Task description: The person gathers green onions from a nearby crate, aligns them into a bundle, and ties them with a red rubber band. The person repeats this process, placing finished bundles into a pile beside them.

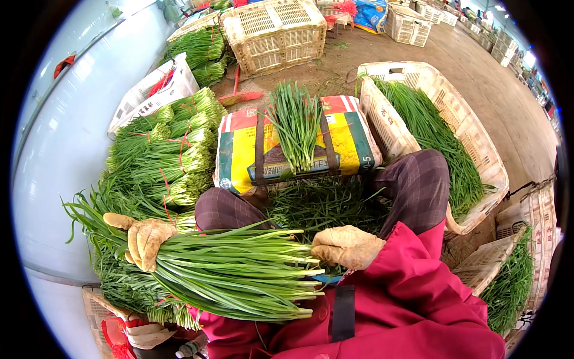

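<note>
My left hand (pixel 145 242), in a stained tan glove, grips a fanned bunch of long green garlic chives (pixel 237 269) across my lap, leaves to the left and pale stem ends to the right. At those stem ends is my right hand (pixel 347 247), gloved too, its fingers curled at one stem; whether it pinches the stem cannot be told. Beyond my knees, a smaller loose bunch of chives (pixel 296 125) lies on a strapped, colourful printed sack (pixel 354 148). Tied bundles of chives (pixel 188 157), bound with red ties, are piled to the left.
A white plastic crate (pixel 475 148) holding loose chives stands at the right, with another crate (pixel 489 264) behind my right elbow. Cut leaves (pixel 332 206) lie between my knees. Ahead are a closed crate (pixel 278 40) and a red tool (pixel 240 96); a pale wall (pixel 54 170) runs along the left.
</note>
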The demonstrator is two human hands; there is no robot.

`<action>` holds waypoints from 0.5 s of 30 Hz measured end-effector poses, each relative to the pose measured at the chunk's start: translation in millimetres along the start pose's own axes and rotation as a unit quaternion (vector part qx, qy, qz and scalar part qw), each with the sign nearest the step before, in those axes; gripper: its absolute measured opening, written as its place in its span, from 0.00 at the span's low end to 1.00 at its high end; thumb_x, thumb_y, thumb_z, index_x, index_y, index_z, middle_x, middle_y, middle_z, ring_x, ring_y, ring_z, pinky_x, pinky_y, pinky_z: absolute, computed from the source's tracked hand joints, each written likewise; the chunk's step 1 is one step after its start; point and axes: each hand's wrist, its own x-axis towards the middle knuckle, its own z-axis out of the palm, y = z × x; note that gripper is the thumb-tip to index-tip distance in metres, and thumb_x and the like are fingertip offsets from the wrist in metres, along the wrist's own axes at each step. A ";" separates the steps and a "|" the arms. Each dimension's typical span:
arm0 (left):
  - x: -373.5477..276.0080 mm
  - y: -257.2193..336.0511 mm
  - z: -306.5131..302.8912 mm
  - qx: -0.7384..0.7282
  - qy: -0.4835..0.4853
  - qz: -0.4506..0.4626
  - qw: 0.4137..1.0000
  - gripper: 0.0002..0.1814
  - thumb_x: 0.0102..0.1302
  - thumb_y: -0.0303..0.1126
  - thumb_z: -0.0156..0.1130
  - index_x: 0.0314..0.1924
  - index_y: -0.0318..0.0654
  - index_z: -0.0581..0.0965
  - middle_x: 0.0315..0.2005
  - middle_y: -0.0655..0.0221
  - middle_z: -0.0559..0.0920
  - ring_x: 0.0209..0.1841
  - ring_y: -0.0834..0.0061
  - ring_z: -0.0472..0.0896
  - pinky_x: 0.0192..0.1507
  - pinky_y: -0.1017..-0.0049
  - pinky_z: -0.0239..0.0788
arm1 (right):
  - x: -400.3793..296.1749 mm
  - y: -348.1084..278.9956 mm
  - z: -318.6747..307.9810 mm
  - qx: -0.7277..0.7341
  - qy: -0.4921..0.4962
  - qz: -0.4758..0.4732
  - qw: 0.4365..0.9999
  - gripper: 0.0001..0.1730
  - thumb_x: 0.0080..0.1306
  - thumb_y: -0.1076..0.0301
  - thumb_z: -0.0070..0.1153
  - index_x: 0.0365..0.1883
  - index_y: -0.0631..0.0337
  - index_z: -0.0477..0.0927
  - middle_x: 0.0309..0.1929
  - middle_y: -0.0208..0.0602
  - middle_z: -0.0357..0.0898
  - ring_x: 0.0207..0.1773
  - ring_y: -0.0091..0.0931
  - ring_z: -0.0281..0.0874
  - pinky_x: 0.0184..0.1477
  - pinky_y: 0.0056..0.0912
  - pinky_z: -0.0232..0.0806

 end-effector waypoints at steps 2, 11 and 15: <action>2.1 -10.9 8.1 0.018 0.010 0.054 0.998 0.26 0.78 0.36 0.40 0.64 0.17 0.61 0.18 0.64 0.75 0.20 0.73 0.75 0.31 0.78 0.77 | -5.7 5.7 -4.4 0.009 -0.013 -0.019 1.000 0.17 0.72 0.55 0.48 0.38 0.61 0.80 0.34 0.41 0.80 0.40 0.37 0.80 0.44 0.39 0.71; 4.3 12.6 2.5 0.018 -0.077 0.053 0.995 0.25 0.76 0.32 0.43 0.64 0.17 0.59 0.17 0.65 0.75 0.20 0.73 0.74 0.31 0.79 0.77 | -11.2 14.0 7.0 0.355 -0.005 0.022 0.935 0.25 0.69 0.58 0.58 0.61 0.59 0.74 0.53 0.35 0.79 0.57 0.25 0.74 0.60 0.28 0.64; 1.4 42.4 -14.1 -0.002 -0.138 0.016 0.990 0.27 0.78 0.37 0.39 0.63 0.16 0.60 0.17 0.63 0.77 0.20 0.72 0.76 0.31 0.79 0.77 | 18.1 19.7 40.2 0.546 -0.053 0.041 0.835 0.28 0.67 0.63 0.61 0.62 0.63 0.71 0.56 0.33 0.77 0.55 0.22 0.74 0.59 0.26 0.66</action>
